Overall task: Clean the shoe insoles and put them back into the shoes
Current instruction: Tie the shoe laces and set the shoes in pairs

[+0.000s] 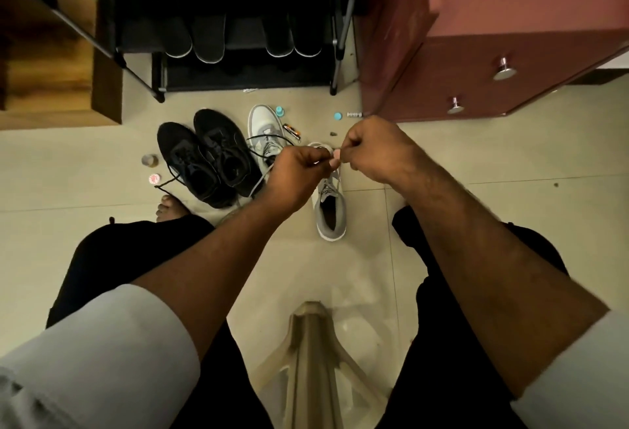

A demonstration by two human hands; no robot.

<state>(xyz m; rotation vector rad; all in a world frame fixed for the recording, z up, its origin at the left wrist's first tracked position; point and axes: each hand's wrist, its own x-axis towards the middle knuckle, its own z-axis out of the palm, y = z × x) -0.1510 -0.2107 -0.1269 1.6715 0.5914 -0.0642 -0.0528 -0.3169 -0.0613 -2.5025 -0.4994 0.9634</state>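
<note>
Hands: both are meeting just above the toe of the grey shoe point(329, 205), knuckles up, fingertips almost touching.
Left hand point(299, 171): fingers are curling in and pinching something small and thin at the fingertips; it is looking like a lace end, but I cannot tell for sure.
Right hand point(371, 149): is curling into a fist-like pinch at the same spot, thumb pressing against forefinger.
Grey shoe: is standing upright on the floor tiles point(476, 211), opening facing the person at 6 o'clock, toe hiding under the hands.
Second grey shoe point(263, 129): is lying at 10 o'clock from the hands, dark lace point(269, 139) looping loose across it.
Black shoes point(207, 159): the pair is sitting side by side at 9 o'clock from the hands, one lace trailing toward a bare foot point(170, 207).
Insoles point(243, 37): four dark ones are leaning upright in the shoe rack point(340, 20) at 12 o'clock, well apart from the shoes.
Small bits: two teal caps point(337, 116) are lying near the grey shoes, round lids at 9 o'clock of the black pair.
Cabinet point(476, 54): red-brown, with knobs, is standing at 2 o'clock.
Stool point(309, 360): plastic, beige, is showing between the person's knees at 6 o'clock.
</note>
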